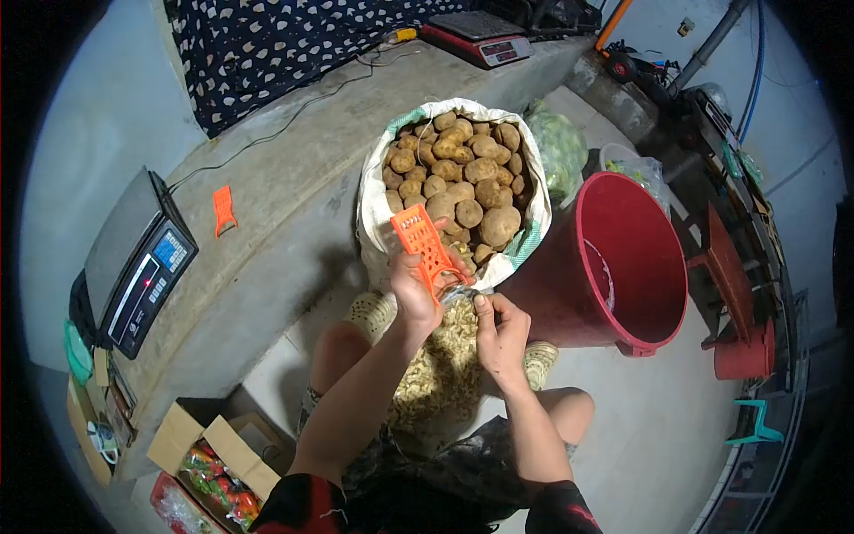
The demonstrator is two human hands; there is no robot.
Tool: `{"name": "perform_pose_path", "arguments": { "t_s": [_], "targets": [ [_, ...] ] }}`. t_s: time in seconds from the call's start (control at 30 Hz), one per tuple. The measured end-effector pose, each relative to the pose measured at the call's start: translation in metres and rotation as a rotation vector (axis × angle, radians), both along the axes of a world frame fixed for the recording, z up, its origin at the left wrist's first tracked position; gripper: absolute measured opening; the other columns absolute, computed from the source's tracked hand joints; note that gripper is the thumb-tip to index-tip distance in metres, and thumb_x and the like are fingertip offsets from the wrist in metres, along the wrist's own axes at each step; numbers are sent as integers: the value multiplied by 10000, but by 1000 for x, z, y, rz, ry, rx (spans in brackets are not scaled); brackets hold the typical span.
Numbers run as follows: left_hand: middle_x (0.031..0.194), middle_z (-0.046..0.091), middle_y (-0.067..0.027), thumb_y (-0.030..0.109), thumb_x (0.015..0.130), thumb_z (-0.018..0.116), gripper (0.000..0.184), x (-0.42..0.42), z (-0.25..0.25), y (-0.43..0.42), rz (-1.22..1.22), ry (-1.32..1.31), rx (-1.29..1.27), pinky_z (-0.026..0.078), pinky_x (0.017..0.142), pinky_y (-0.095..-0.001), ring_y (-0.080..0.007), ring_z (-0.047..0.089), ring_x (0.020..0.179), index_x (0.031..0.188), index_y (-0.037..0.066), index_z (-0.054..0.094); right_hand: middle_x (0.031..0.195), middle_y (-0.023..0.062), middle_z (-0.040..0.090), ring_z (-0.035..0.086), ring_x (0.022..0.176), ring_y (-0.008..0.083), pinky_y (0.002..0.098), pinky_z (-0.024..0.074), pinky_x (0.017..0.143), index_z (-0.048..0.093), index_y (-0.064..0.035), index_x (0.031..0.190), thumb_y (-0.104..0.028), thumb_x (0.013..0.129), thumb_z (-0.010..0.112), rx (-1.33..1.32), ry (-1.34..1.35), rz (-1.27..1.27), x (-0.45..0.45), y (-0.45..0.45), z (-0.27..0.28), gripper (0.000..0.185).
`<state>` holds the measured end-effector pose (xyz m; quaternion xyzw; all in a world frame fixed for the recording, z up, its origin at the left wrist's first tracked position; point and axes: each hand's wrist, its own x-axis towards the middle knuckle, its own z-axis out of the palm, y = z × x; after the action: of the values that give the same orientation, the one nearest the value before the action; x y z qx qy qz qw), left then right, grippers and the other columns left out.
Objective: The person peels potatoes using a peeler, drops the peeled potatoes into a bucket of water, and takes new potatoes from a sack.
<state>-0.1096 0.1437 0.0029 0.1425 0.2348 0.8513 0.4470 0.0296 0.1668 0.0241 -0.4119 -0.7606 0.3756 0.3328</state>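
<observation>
Left hand (415, 294) grips the grater (422, 238) above the shreds (436, 378), beside the sack (368, 203). Right hand (503, 336) pinches near its lower end, on what is unclear. Grater appears light, stiff; best held by its frame.

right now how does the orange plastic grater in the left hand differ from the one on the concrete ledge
The held orange plastic grater is in the left hand; the other orange grater lies unheld. The held one looks larger; the other, smaller. Both look perforated.
</observation>
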Motion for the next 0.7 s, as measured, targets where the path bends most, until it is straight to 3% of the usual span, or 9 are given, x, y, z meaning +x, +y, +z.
{"name": "perform_pose_path", "arguments": {
  "t_s": [0.2, 0.37, 0.6, 0.7],
  "targets": [
    [781, 607, -161, 407, 835, 373, 652, 1, -5, 0, -11, 89, 39, 529, 658, -458, -295, 618, 701, 1298, -49, 423, 584, 184, 521, 462, 507, 246, 382, 410, 541, 609, 44, 782, -244, 928, 596, 18, -27, -16, 0, 1, 2, 323],
    [771, 613, -179, 351, 831, 364, 601, 4, -4, 0, 66, 135, 19, 548, 634, -432, -291, 627, 680, 1251, -70, 447, 619, 206, 556, 540, 531, 323, 395, 424, 547, 622, 32, 799, -238, 925, 594, 94, -81, -35, 0, 1, 0, 299],
    [763, 612, -201, 278, 814, 354, 561, 7, -1, -2, 124, 143, -2, 570, 615, -406, -286, 631, 661, 1214, -102, 453, 628, 208, 553, 550, 557, 360, 409, 418, 545, 598, 29, 756, -222, 914, 599, 159, -39, -6, -3, -5, 3, 297],
    [761, 611, -204, 268, 808, 355, 558, 8, -2, 0, 145, 170, 13, 575, 609, -406, -286, 632, 656, 1210, -107, 452, 636, 203, 548, 546, 567, 371, 410, 416, 545, 585, 26, 732, -211, 916, 591, 69, -62, -40, -3, -4, 4, 300]
  ]
}}
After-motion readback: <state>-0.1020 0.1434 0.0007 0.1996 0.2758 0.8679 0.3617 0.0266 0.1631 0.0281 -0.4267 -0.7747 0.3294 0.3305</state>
